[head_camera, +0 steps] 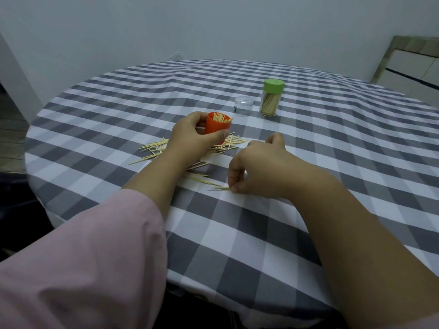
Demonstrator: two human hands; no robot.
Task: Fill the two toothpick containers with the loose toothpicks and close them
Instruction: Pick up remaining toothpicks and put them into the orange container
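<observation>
Orange plastic toothpick container (217, 125), lid off & about half full of picks, sits upright on the round bench under a grey-and-white checked cloth (261, 233), the left hand (190, 141) curled round its wall, thumb in front. The right hand (256, 167) pinches a few thin wooden toothpicks (219, 188) flat against the cloth at the near edge of the scatter, fingertips closed on them. The main heap of loose wooden toothpicks (156, 148) lies fanned out under & beside the left wrist. Further back, a clear container with green lid (270, 98) stands closed & packed; just beside it a small clear plastic cap (243, 104), likely the orange one's lid.

Picks look feather-light, stiff but snappable, sharp-tipped, apt to roll or slide on cloth. Best taken mid-length in small aligned bundles, w/ thumb & two fingers. The container is light & tippy, so a steadying grip low on its wall makes sense.
</observation>
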